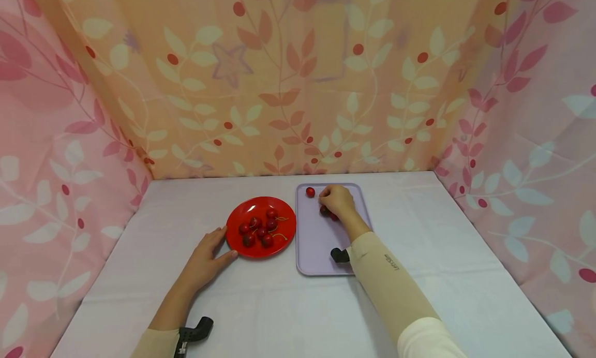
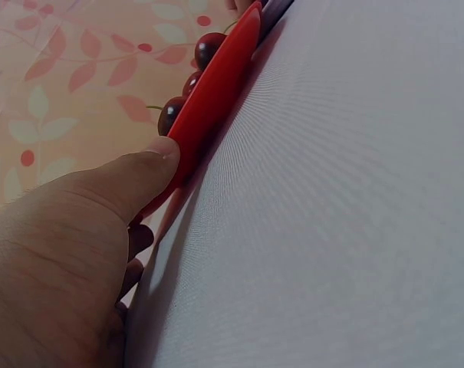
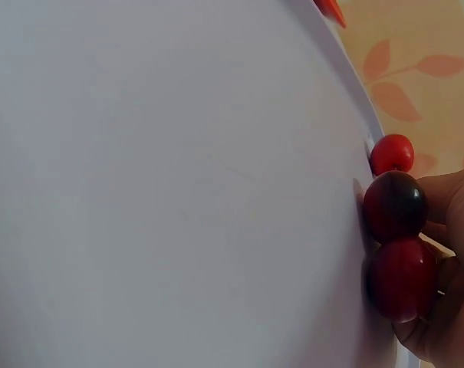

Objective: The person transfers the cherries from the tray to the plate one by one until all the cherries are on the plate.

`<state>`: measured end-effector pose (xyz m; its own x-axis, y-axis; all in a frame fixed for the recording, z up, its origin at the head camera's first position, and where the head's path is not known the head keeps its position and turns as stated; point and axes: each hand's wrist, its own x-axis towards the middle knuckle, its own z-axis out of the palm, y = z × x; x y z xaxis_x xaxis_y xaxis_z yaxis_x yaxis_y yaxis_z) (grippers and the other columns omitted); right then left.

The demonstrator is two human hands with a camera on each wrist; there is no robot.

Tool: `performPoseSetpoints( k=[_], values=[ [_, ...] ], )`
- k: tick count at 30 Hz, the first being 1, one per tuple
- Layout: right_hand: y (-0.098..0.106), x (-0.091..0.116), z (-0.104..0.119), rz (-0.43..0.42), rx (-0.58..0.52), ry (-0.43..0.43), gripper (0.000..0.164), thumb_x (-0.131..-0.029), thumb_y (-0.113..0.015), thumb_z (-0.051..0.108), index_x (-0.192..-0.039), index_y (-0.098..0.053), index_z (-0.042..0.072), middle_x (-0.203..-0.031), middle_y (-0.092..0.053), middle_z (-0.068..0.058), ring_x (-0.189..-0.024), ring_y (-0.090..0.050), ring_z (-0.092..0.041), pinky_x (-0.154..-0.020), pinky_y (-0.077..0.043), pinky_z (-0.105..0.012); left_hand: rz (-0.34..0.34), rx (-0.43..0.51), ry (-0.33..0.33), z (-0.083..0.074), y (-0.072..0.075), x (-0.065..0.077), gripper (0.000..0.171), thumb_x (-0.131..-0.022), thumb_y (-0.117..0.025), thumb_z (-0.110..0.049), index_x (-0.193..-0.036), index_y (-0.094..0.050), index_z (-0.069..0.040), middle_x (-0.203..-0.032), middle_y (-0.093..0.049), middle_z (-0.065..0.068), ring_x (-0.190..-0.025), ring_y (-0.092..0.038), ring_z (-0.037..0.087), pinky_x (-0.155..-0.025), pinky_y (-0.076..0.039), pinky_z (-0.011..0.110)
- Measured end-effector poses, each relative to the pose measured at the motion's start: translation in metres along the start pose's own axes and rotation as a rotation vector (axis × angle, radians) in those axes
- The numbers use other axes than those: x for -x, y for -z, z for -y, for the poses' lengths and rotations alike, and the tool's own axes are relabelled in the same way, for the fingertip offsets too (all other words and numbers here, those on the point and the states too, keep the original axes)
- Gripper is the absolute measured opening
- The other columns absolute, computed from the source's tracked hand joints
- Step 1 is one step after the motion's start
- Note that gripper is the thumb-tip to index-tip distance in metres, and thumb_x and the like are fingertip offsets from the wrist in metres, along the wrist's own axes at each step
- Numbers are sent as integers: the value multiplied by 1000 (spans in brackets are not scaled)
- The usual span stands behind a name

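Note:
A red plate (image 1: 249, 208) stands on the white table with several dark red cherries (image 1: 262, 232), some with green stems. My left hand (image 1: 205, 257) touches its near left rim, thumb and fingers spread apart; in the left wrist view the thumb (image 2: 151, 165) lies on the rim. To the right, my right hand (image 1: 339, 200) is over the lilac tray (image 1: 321, 249), fingertips pinched together at a dark cherry (image 3: 395, 205). Their exact contact is hidden behind the fruit. Beside it lies another cherry (image 3: 403, 280), and a brighter red cherry (image 1: 310, 192) sits near the tray's far left corner.
The tray stands right beside the plate, their rims almost touching. Flowered cloth walls (image 1: 288, 89) close off the back and both sides of the white-covered table (image 1: 261, 306). Black wrist mounts (image 1: 340, 255) stick out from both sleeves.

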<state>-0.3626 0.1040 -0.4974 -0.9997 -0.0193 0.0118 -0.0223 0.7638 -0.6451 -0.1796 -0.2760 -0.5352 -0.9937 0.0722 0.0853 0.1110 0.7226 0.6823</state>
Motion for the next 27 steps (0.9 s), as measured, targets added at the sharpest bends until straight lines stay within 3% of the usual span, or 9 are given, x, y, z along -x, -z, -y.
performPoseSetpoints(
  k=[6, 13, 21, 27],
  values=[
    [1, 2, 0, 21, -40, 36, 8, -89, -77, 26, -90, -77, 18, -77, -74, 2, -72, -67, -18, -68, -53, -34, 2, 1, 1, 2, 0, 0, 87, -91, -74, -50, -161, -36, -16, -164, -35, 17, -153, -24, 45, -118, -24, 71],
    [5, 1, 2, -1, -115, 161, 10, -92, -75, 20, -97, -77, 12, -94, -75, -3, -92, -65, -22, -91, -52, -39, 0, 4, -1, 3, -1, 1, 87, -91, -74, -50, -160, -36, -16, -164, -35, 17, -153, -24, 44, -118, -24, 71],
    [11, 2, 10, -19, -169, 206, 7, -93, -76, 21, -98, -76, 16, -89, -71, -3, -83, -62, -20, -80, -50, -35, -4, 3, 0, 3, 0, 0, 86, -91, -74, -50, -161, -35, -17, -165, -35, 16, -154, -23, 44, -118, -25, 71],
    [18, 6, 18, -16, -196, 234, 7, -93, -77, 20, -97, -76, 15, -89, -71, -3, -85, -61, -22, -80, -50, -36, -16, -2, -11, 3, -1, -1, 86, -91, -74, -49, -161, -36, -17, -164, -36, 17, -153, -24, 45, -118, -24, 71]
  ],
)
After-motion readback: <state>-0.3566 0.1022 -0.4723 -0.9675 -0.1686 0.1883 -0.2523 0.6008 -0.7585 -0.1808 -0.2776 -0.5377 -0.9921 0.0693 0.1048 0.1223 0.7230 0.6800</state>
